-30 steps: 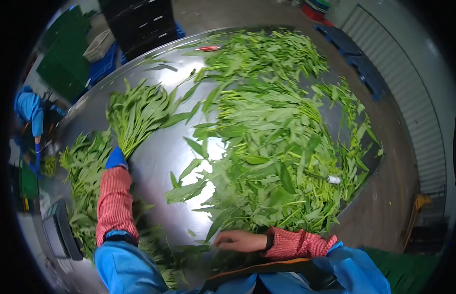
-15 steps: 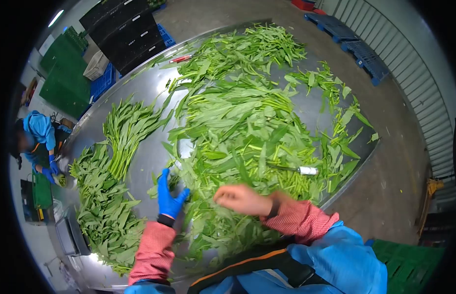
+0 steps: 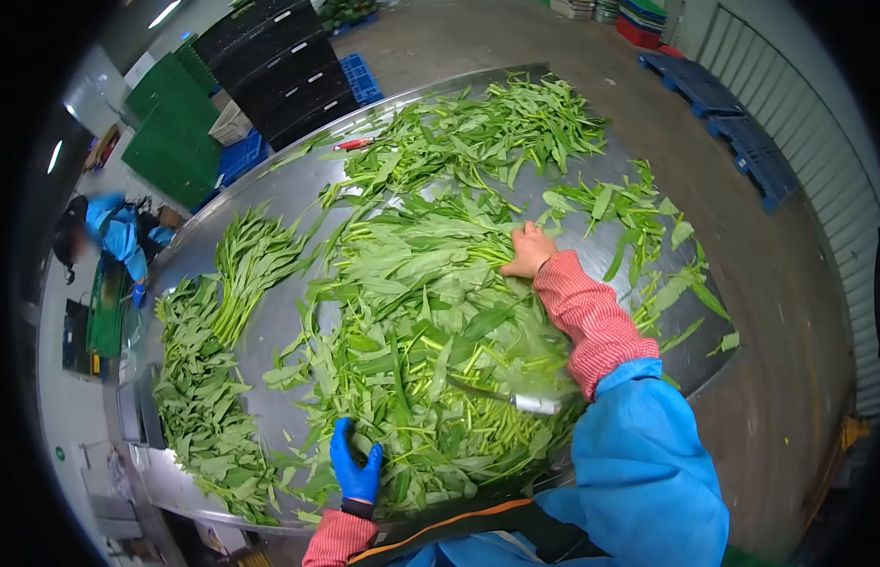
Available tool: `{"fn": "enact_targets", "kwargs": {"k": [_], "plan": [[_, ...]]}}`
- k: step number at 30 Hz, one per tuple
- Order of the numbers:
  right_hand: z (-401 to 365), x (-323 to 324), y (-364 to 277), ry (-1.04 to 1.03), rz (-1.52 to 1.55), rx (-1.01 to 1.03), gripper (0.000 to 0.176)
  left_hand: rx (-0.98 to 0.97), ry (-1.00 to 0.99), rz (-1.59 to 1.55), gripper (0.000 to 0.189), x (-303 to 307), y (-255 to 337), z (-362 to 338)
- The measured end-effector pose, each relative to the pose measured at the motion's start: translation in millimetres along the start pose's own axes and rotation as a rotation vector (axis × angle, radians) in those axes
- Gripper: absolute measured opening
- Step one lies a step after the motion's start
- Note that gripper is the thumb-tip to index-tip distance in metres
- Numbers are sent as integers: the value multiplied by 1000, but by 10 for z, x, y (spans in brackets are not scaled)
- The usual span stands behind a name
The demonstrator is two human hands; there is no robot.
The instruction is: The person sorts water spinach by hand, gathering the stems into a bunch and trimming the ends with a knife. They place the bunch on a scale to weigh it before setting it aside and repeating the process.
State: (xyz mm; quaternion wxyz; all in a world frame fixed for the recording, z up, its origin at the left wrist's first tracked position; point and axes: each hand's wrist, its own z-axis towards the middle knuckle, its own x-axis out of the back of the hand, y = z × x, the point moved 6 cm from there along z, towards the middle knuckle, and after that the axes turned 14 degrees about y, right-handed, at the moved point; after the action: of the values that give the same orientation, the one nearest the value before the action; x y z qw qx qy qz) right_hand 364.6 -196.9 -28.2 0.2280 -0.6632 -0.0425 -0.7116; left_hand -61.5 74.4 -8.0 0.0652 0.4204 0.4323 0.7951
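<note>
My left hand (image 3: 355, 465), in a blue glove, hovers by the near edge of a heap of long-leaved greens (image 3: 402, 397), fingers apart and nothing in them. Farther out, my bare right hand (image 3: 531, 251) is closed over the stem ends of a bunch of leafy greens (image 3: 431, 236); its fingertips are partly hidden among the stems. A knife (image 3: 536, 404) with a white-wrapped handle lies on the heap, below my right forearm, its dark blade pointing left.
Bundled greens (image 3: 256, 260) and a leafy pile (image 3: 199, 387) line the left of the metal table (image 3: 279, 354). A red-handled tool (image 3: 355, 144) lies near the far edge. Stacked black crates (image 3: 275, 71) stand beyond. A co-worker (image 3: 114, 231) is at the left; blue pallets (image 3: 733, 123) are at right.
My right hand has reached forward and right onto the stem ends. My left hand has drawn back toward me. The knife has shifted in view with the camera.
</note>
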Motion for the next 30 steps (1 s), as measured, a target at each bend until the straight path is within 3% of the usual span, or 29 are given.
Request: {"fn": "enact_targets", "kwargs": {"k": [4,7,12,15,17,21,22,25,29,30], "plan": [[88,-57,-76,-35,75,131,60,25,-18,59,71,-136,108,-155],[144,49,-26,-169,335,30,62,101,-23,41,71,-190,167,-176],[541,326,29,-131,576,51,62,244,9,-101,70,-238,52,-195],[550,166,30,-272,633,-3,91,253,0,-101,68,-254,-7,-224],[340,48,-76,-423,459,56,107,259,0,-112,67,-270,-44,-210],[-68,-76,-177,-212,177,156,77,306,1,-153,63,-234,-46,-262],[-130,-61,-195,-63,139,160,65,313,10,-168,62,-242,-33,-258],[-296,3,-326,45,-9,259,58,314,2,-176,62,-269,-121,-324],[-237,64,-318,203,92,374,49,305,6,-184,62,-284,-84,-319],[-183,17,-274,144,150,312,47,304,1,-178,62,-274,-81,-323]]}}
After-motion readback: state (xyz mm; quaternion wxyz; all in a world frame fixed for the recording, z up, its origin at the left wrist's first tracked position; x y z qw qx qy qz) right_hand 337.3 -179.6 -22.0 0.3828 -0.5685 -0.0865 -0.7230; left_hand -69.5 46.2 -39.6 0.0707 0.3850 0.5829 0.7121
